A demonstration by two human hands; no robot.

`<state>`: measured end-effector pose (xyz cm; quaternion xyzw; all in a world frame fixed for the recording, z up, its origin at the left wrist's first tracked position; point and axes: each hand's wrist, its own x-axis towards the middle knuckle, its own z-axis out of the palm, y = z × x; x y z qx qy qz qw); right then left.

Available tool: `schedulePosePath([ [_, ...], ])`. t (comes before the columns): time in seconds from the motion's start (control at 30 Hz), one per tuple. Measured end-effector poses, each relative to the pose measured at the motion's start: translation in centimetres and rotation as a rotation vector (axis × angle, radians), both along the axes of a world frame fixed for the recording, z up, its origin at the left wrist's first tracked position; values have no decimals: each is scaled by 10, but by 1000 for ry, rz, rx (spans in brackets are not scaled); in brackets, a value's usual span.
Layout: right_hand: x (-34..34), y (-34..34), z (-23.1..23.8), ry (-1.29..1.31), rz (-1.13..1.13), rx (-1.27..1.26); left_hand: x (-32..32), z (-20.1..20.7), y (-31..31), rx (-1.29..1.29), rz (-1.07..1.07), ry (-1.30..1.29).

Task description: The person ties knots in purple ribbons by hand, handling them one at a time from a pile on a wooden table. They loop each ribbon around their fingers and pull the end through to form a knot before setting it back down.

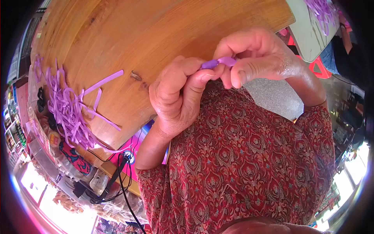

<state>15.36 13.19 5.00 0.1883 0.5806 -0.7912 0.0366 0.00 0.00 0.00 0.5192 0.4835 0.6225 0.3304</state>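
Both hands meet in front of the chest, above the near edge of the wooden tabletop. The left hand has its grip closed narrow, thumb and forefinger pinching one end of a short purple strip; the right hand pinches the other end, fingers curled tight over it. The strip lies between the two grips, held in the air (clear of the wood). A loose heap of purple strips lies well apart at the tabletop's left edge, some hanging over it. Between the heap and the hands the wood is bare. A red patterned shirt fills the space below.
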Motion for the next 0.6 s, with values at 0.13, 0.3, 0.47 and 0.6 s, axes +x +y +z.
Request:
schedulePosePath([
  [0.13,1,-4,-4,141,-122,221,2,-4,1,-7,67,-12],
  [0.3,-1,-9,-12,254,-206,695,-3,-1,4,24,49,-6],
  [0.47,-2,0,-13,217,-258,783,-6,5,5,-99,60,-29],
  [0.6,-3,3,-19,414,-297,1140,-3,6,6,-111,30,-74],
])
